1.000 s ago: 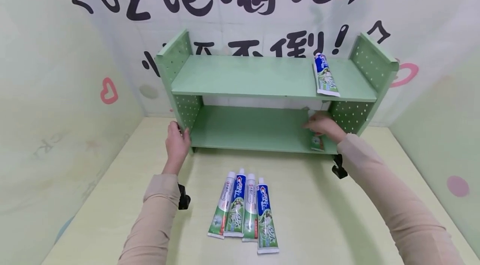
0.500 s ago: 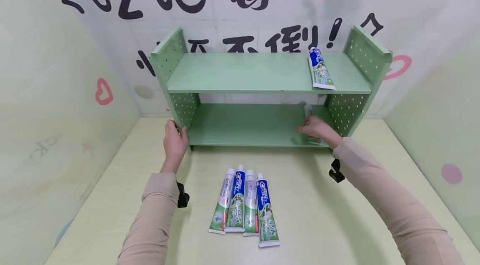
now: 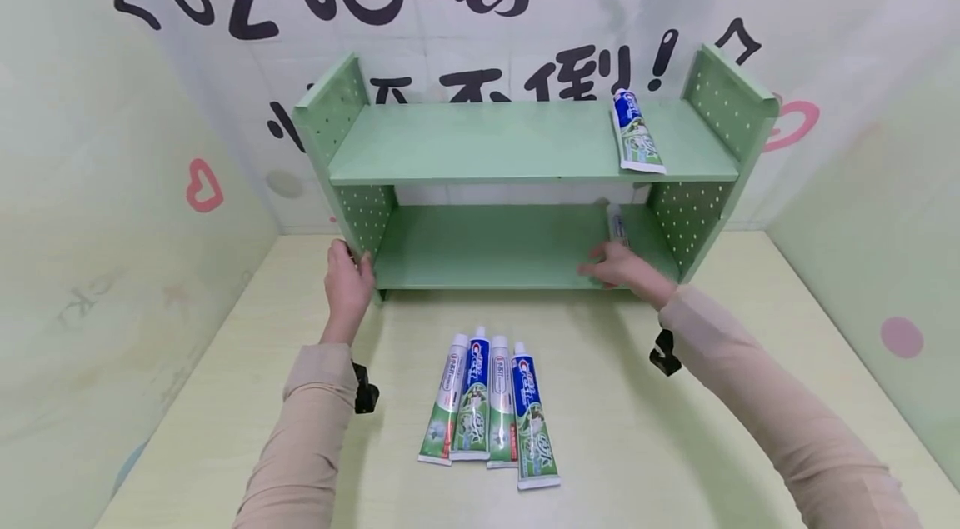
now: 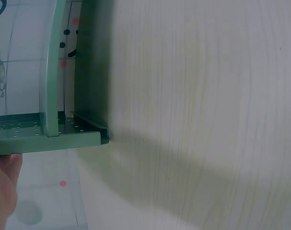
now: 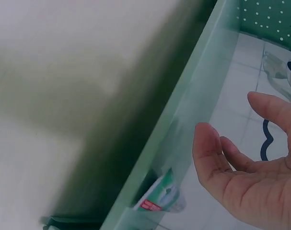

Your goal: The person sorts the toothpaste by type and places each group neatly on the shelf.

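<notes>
My left hand (image 3: 348, 287) grips the left side panel of a green two-tier shelf (image 3: 480, 246), thumb on the inner side. Over the right part of the lower board is my right hand (image 3: 619, 265), its fingers loosely bent with nothing between them. A white-and-green toothpaste tube (image 3: 617, 222) lies on that board, partly hidden behind the right hand in the head view. In the right wrist view the tube's flat green end (image 5: 162, 194) shows near the board's front edge, apart from the fingers. A blue-and-green toothpaste tube (image 3: 637, 133) lies on the upper board.
Several toothpaste tubes lie side by side on the pale table (image 3: 600, 412) before the shelf, including a blue-green one (image 3: 534, 421) and a white-green one (image 3: 444, 400). Perforated side panels (image 3: 727, 112) rise above the upper board. A printed wall (image 3: 450, 54) stands behind.
My right hand has let go of the tube on the lower board and drawn back toward the front left, exposing its capped end. My left hand keeps its grip. The head view has shifted slightly.
</notes>
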A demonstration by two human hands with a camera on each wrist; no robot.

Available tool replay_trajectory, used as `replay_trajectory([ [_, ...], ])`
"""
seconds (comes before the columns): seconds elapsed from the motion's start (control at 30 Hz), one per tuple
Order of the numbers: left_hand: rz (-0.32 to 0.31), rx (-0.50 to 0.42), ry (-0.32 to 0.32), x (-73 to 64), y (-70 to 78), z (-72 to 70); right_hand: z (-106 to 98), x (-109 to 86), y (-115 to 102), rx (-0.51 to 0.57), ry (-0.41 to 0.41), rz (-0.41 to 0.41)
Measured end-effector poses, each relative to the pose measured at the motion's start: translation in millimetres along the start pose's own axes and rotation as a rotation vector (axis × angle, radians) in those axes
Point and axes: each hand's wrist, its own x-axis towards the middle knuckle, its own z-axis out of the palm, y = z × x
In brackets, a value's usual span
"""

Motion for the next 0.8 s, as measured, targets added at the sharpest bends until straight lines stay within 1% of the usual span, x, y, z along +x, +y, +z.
replay_trajectory([
  [0.1, -0.001, -0.006, 0.001, -1.1, -0.4, -0.8, 9.9, -3.1, 2.5, 0.026, -0.025, -0.008],
  [0.2, 0.003, -0.008, 0.007, -1.8, -0.6, -1.2, 20.1, -5.5, 4.8, 0.05, -0.048, -0.033],
  [0.27, 0.008, -0.007, 0.012, -1.9, -0.7, -1.3, 26.0, -6.3, 6.4, 0.089, -0.065, -0.04],
  [0.33, 0.01, -0.006, 0.014, -1.9, -1.1, -1.0, 31.1, -7.2, 7.9, 0.104, -0.067, -0.05],
  [0.53, -0.002, -0.007, 0.006, -2.1, -1.9, -0.6, 45.2, -9.9, 10.1, 0.095, -0.07, -0.055],
  [0.7, -0.003, -0.012, 0.009, -1.1, -1.4, -1.0, 60.1, -13.7, 10.6, 0.083, -0.115, -0.068],
  [0.8, -0.002, -0.012, 0.006, 0.0, -0.5, -0.5, 70.3, -18.0, 10.2, 0.081, -0.129, -0.062],
])
